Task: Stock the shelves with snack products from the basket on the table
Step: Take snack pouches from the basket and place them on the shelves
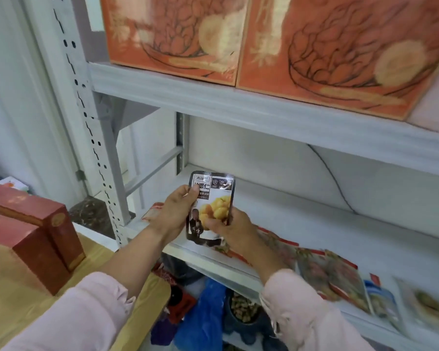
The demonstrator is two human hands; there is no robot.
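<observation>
The left hand (174,211) grips the left edge of a snack packet (214,198), thumb laid across its front near the top and fingers curled behind. The right hand (228,228) pinches the packet's lower right part, thumb on the front. Held between the two hands, the packet stands upright with its printed face toward the camera, black with yellow food pictured on it, above the front part of a white shelf (340,224). Just below and to the right of the right hand, a row of flat packets (340,277) lies along the shelf's front edge, overlapping; their print is blurred. Above the hands runs the upper shelf beam (238,107), carrying two large orange boxes (178,34) side by side. Left of the left hand stands the rack's perforated post (91,138), and further left, red boxes (36,234) rest on a wooden table (23,300). Below the hands, under the shelf, sits a blue plastic bag (203,317). Both forearms wear pink sleeves (302,312).
</observation>
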